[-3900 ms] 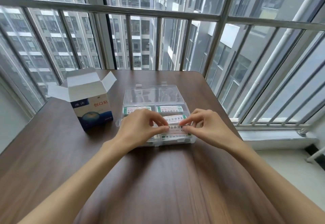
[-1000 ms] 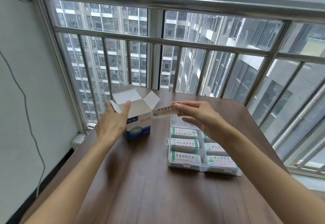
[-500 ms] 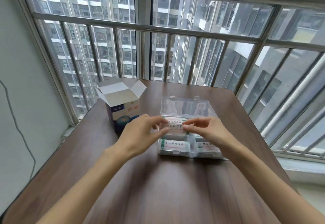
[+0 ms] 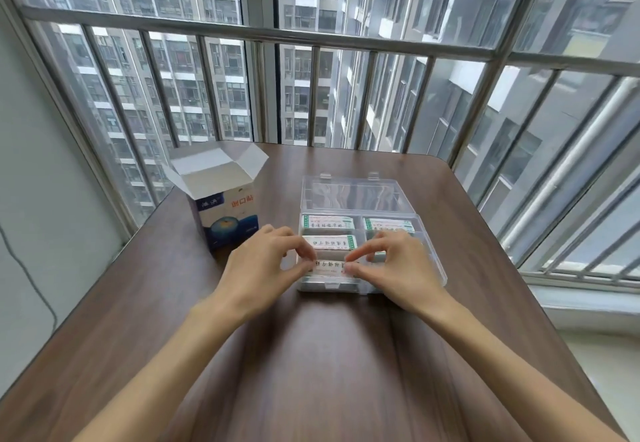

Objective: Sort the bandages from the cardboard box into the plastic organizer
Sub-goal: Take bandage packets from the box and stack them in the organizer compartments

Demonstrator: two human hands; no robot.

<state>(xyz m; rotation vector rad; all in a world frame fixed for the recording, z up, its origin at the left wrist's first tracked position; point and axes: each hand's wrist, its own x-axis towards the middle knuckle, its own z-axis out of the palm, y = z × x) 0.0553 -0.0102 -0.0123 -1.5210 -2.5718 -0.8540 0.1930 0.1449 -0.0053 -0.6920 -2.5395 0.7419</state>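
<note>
open cardboard box (image 4: pixel 227 214) stands at left on the wooden table (image 4: pixel 311 372), just beside the clear plastic organizer (image 4: pixel 429 254). left hand (image 4: pixel 263 270) and right hand (image 4: pixel 403 268) each pinch one end of a bandage strip (image 4: pixel 329 267) over the near-left compartment. judgement: keep the strip level, lower both ends together, release once flat so it lies square like those in the compartments behind.

Two bare forearms, left hand (image 4: pixel 263 268) and right hand (image 4: pixel 398 268) ringless, sleeveless.
</note>
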